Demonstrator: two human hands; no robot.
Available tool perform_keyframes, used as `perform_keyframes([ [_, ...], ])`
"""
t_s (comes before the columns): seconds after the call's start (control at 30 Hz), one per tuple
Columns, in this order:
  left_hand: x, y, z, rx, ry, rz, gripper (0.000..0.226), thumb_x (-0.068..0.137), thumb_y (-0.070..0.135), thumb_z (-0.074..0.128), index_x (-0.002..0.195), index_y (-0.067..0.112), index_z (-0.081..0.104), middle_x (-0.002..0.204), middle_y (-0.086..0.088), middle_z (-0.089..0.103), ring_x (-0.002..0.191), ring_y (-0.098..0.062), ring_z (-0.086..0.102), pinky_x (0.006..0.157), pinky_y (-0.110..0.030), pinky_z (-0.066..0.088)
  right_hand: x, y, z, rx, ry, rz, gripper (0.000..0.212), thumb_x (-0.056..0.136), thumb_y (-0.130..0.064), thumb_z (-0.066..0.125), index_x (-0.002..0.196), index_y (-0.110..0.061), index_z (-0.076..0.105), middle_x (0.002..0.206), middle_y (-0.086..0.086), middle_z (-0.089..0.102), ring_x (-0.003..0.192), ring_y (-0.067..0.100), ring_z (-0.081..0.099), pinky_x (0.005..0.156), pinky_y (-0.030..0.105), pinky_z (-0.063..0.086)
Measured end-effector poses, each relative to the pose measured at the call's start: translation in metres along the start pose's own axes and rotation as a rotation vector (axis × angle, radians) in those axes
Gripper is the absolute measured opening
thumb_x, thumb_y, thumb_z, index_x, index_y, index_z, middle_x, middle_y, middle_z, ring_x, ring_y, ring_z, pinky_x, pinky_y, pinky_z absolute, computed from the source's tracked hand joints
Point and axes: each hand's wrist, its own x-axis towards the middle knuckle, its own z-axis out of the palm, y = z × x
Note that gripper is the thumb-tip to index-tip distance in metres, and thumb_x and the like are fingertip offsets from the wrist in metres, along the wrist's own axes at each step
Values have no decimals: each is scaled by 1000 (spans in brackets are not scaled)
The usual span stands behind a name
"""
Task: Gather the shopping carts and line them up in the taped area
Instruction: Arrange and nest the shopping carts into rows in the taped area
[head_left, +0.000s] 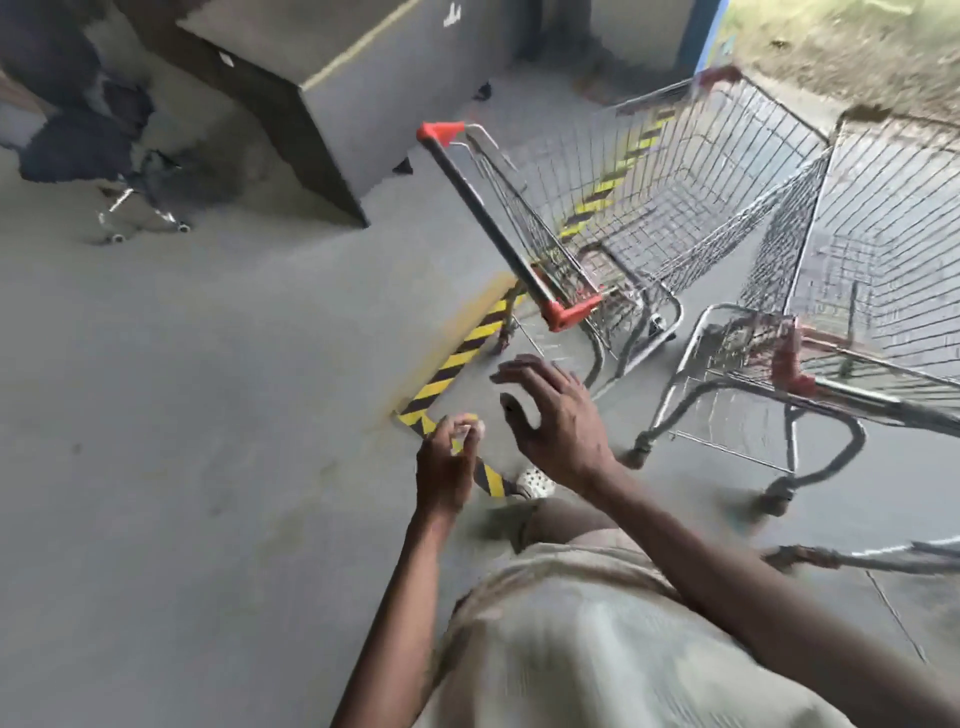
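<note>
Just beyond the spread right grip (558, 415) and loose-curled left grip (447, 467) stands a cart (487, 215).

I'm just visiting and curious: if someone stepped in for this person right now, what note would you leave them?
Left hand: loosely curled, empty.
Right hand: open, fingers spread, touching nothing, short of the red-handled cart.
That cart stands by the striped tape; a second cart sits to its right at an angle, not nested.
Done: neither is lined up.
Left: straighten both inside the tape.
</note>
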Motion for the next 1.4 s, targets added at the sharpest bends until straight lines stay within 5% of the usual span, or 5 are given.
perform_keyframes([
  [0.17, 105, 36, -1, 52, -130, 128, 5, 95, 31, 61, 100, 31, 64, 103, 9, 71, 98, -9, 65, 87, -31, 50, 106, 12, 22, -127, 173, 62, 26, 94, -22, 63, 120, -23, 68, 125, -4, 64, 123, 20, 55, 102, 41, 42],
  [0.4, 247, 89, -38, 162, -255, 424, 34, 82, 54, 57, 105, 30, 66, 107, 5, 71, 103, -18, 65, 86, -38, 55, 184, 47, 70, -39, 82, 709, 49, 97, -46, 57, 139, -22, 49, 135, 6, 47, 125, 27, 41, 109, 47, 35],
  [0.73, 410, 147, -33, 694, -427, 933, 40, 94, 56, 42, 112, 32, 68, 123, 7, 63, 125, -19, 51, 117, -46, 19, 198, 49, 123, -487, 284, 964, 51, 98, -66, 40, 124, -29, 62, 107, 0, 62, 103, 24, 53, 93, 41, 26],
  [1.13, 411, 147, -44, 740, -712, 1002, 51, 93, 63, 35, 121, 36, 68, 116, 5, 63, 116, -21, 48, 103, -35, 20, 161, 72, 96, -624, 387, 957, 57, 88, -77, 45, 101, -29, 73, 93, -5, 68, 96, 27, 55, 82, 43, 42],
  [1.4, 473, 139, -56, 813, -454, 1096, 47, 93, 60, 31, 111, 32, 65, 115, -2, 55, 111, -29, 47, 110, -53, 30, 175, 100, 71, -690, 272, 895, 55, 90, -77, 45, 97, -27, 68, 96, -3, 67, 101, 28, 55, 77, 36, 34],
])
